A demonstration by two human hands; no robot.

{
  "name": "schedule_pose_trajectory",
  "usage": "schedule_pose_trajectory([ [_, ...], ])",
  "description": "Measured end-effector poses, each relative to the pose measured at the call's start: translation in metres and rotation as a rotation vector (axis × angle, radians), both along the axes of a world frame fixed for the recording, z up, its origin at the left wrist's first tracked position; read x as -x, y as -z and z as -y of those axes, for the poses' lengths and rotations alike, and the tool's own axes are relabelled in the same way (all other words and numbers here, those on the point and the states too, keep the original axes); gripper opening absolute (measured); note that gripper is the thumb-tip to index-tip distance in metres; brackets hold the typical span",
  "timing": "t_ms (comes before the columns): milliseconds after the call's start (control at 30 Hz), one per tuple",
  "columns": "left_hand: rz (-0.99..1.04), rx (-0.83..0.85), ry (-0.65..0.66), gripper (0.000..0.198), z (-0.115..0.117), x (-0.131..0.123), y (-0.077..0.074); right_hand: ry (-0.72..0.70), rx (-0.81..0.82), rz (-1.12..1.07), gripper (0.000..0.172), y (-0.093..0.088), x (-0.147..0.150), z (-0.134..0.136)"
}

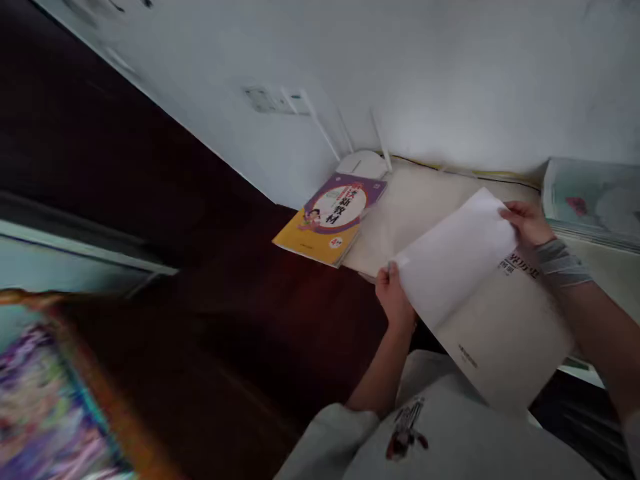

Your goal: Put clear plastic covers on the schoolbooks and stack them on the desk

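Observation:
A large pale book (505,333) with dark printed characters lies tilted in front of me. A white page (457,257) of it is lifted and half turned. My left hand (394,298) pinches the page's near corner. My right hand (527,223), with a grey band at the wrist, grips the page's far edge. Both hands are closed on the paper.
A yellow and purple book (333,217) rests on the dark floor (200,267) by a white wall. A white router (363,163) with antennas stands behind it. A stack of books (593,200) sits at right, a colourful blurred object (45,400) at lower left.

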State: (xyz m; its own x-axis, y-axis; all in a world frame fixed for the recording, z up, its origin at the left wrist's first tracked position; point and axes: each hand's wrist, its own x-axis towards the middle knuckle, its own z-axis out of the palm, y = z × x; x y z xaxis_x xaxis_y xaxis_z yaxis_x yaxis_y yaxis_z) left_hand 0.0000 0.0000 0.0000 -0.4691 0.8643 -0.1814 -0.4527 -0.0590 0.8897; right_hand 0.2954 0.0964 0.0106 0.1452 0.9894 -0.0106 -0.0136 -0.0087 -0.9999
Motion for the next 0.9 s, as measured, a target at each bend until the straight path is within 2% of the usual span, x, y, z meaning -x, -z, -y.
schedule_pose_trajectory([
  [167,-0.113,0.040,-0.014,0.049,-0.005,-0.001,-0.006,-0.022,0.007,-0.003,0.039,-0.001,-0.010,0.006],
  [367,-0.188,0.112,0.027,0.051,-0.011,0.002,-0.004,-0.061,-0.047,-0.106,0.041,-0.001,-0.007,0.007],
  [533,-0.370,0.058,-0.028,0.036,-0.018,0.008,-0.001,-0.036,-0.050,-0.089,0.040,0.005,-0.007,0.007],
  [667,-0.430,0.042,-0.076,0.049,-0.013,0.013,-0.002,0.016,-0.075,0.007,0.042,0.008,-0.004,0.005],
  [733,-0.337,0.037,-0.006,0.054,-0.005,0.013,-0.005,0.044,-0.086,0.044,0.044,0.008,-0.001,0.003],
  [833,-0.171,0.083,0.163,0.048,0.012,0.012,-0.009,0.076,-0.090,0.053,0.047,0.009,0.005,-0.001],
  [900,-0.124,0.134,0.221,0.046,0.024,0.010,-0.011,0.090,-0.097,0.045,0.049,0.008,0.010,-0.004],
])
